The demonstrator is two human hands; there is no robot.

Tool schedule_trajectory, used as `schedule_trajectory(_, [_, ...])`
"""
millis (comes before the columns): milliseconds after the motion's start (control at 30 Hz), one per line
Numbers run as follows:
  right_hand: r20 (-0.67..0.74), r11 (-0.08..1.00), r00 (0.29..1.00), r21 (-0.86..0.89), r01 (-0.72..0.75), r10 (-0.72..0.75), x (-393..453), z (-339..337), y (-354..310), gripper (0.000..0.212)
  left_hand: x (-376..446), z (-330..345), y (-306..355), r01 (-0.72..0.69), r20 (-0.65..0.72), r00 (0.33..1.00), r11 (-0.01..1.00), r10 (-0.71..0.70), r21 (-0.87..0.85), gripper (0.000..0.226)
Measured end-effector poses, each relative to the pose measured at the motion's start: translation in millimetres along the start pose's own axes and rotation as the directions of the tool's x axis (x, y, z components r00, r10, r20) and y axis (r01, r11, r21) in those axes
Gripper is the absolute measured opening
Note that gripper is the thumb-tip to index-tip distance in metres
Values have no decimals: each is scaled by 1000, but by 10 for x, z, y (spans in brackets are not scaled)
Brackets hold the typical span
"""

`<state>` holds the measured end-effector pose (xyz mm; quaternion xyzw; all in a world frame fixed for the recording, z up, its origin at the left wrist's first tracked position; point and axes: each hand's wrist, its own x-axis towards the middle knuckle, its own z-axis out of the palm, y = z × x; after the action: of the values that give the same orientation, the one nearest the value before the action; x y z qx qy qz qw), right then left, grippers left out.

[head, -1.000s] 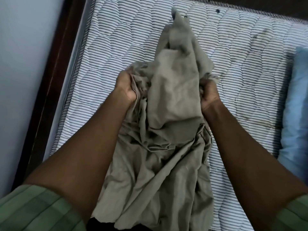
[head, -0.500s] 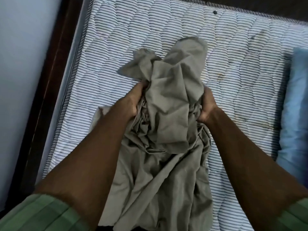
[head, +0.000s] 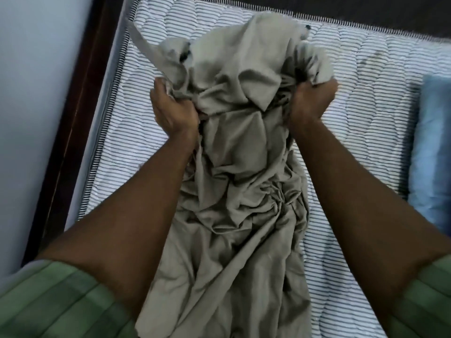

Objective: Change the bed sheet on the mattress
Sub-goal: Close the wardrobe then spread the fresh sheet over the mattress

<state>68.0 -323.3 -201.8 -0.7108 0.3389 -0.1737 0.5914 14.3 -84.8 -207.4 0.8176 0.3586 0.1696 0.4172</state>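
Sheet (head: 239, 181), a grey-beige one, lies bunched in a long crumpled strip down the middle of the bare striped mattress (head: 366, 123), its near end trailing toward the person. The left hand (head: 173, 111) grips a gathered fold on the left side of the bundle, fingers curled tight into the cloth; the right hand (head: 312, 98) holds a bunch on the right side in the same closed fist. Half a second ago both hands were close together and lower on the pile; now they sit farther up the bed and wider apart, and the upper part of the cloth has spread into a broad flap reaching almost to the far edge of the mattress (the fabric there is blurred, so it looks to be in motion). That suggests the fresh sheet is being shaken open, with spreading and tucking not yet done. A light blue pillow (head: 432, 154) rests at the right edge, and a dark wooden bed frame (head: 80, 98) runs along the left beside a pale wall (head: 36, 81). No brand, label or readable writing shows on anything.
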Motion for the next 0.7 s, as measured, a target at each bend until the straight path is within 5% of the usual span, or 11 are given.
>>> schedule_trajectory(67, [238,957,967,-289,-23,95,-63,-64,191,40,-21,-1,-173,104,310,926,934,-217,343,49])
schedule_trajectory(133, [415,902,886,-432,-10,208,-3,-196,436,48,-41,-74,-291,161,475,783,869,-401,467,57])
schedule_trajectory(200, [384,853,795,-431,-295,470,-24,-267,434,27,-15,-132,-320,182,461,781,861,-420,475,71])
schedule_trajectory(233, [399,780,675,-397,-483,621,-22,-302,432,22,15,-138,-301,172,440,799,857,-410,486,77])
schedule_trajectory(300, [557,699,445,-413,-584,701,-28,-295,355,29,63,-128,-260,192,417,814,863,-406,467,78])
schedule_trajectory(333, [573,702,421,-467,-538,703,-46,-304,302,35,103,-116,-246,254,401,812,876,-423,409,75])
schedule_trajectory(367, [542,702,448,-504,-503,711,-21,-279,270,36,158,-107,-228,354,385,800,880,-461,318,68])
schedule_trajectory(433, [353,766,699,-459,-450,622,100,-235,216,32,263,-77,-228,483,338,798,865,-498,135,52])
schedule_trajectory(500, [224,837,845,-397,-376,485,252,-152,161,45,341,-23,-161,458,251,853,887,-458,62,45])
schedule_trajectory(600, [125,829,962,-543,-137,241,350,56,13,42,437,99,94,465,123,882,882,-455,-71,48])
schedule_trajectory(700, [84,824,979,-555,-110,188,366,183,-47,37,555,216,221,541,17,836,817,-549,-198,50])
